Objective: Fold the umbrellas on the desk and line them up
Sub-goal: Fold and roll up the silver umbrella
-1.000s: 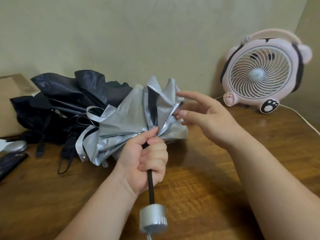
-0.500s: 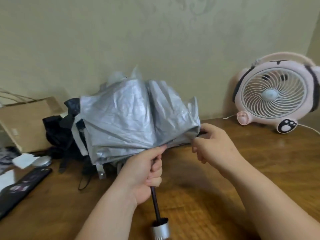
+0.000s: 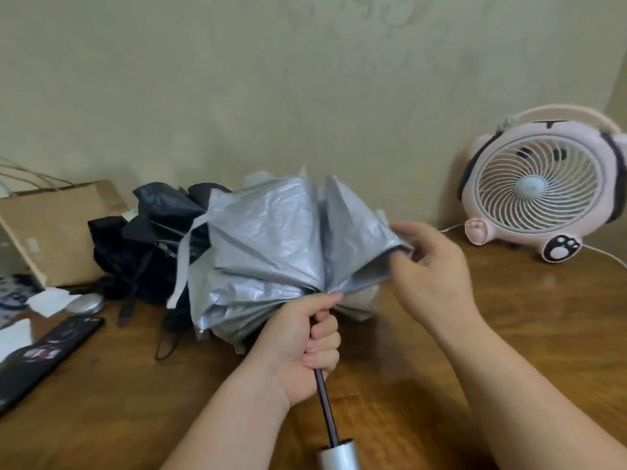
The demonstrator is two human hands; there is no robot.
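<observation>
While my left hand (image 3: 302,344) is clenched in a fist round the dark shaft (image 3: 325,408) of the silver umbrella (image 3: 271,245), just under the bunched canopy, my right hand (image 3: 431,266) pinches the canopy's right-hand edge. Its fingers are closed on the fabric, though blur hides the exact hold.

The umbrella points away from me toward the wall, over the wooden desk (image 3: 509,334). Its silver handle (image 3: 339,456) sits at the bottom edge of my view. The canopy is half collapsed, with crumpled panels fanning out from my left fist. I cannot tell whether the lowest folds touch the wood. A strap (image 3: 181,266) of the same fabric hangs down its left side.

Just behind and to the left, the black umbrella (image 3: 149,232) lies in a loose heap on the desk by the wall, partly hidden by the silver canopy. Its dark straps trail over the wood.

Further left stands a brown paper bag (image 3: 57,228). In front of it are scraps of white paper (image 3: 51,300), a small rounded silver object (image 3: 86,304) and a flat dark object (image 3: 44,351).

At the far right a pink and white fan (image 3: 539,188) stands against the wall. A white cable (image 3: 607,256) runs across the desk beside it.
</observation>
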